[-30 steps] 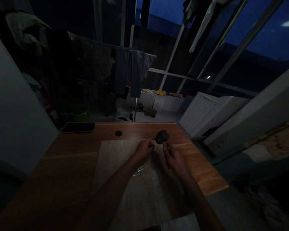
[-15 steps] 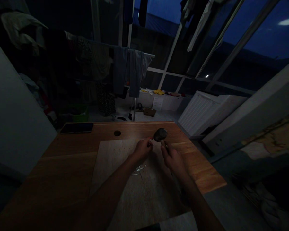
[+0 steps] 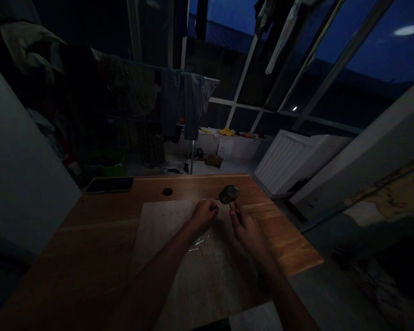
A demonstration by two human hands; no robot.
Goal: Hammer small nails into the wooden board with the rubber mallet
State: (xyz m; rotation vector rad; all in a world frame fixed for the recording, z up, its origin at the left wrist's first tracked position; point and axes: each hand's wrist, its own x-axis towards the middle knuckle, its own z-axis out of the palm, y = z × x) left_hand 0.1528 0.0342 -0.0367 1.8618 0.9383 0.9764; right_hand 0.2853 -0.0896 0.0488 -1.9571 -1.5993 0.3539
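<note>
In dim light a pale thin board [image 3: 165, 243] lies on a wooden table [image 3: 96, 230]. My right hand [image 3: 246, 230] is closed round the handle of a hammer [image 3: 228, 195], whose dark head hangs just above the board's far edge. My left hand [image 3: 203, 214] rests on the board next to the hammer head, its fingers pinched together on something too small to make out. Several loose nails [image 3: 199, 242] lie on the board just below my left wrist.
A dark phone [image 3: 109, 185] lies at the table's far left corner, and a round hole [image 3: 167, 191] sits near the far edge. Behind the table stand a drying rack with hanging clothes [image 3: 179, 105], a white radiator [image 3: 286, 161] and large windows.
The hammer head has risen slightly and shifted a little left. Both hands have stayed close together at the board's far edge.
</note>
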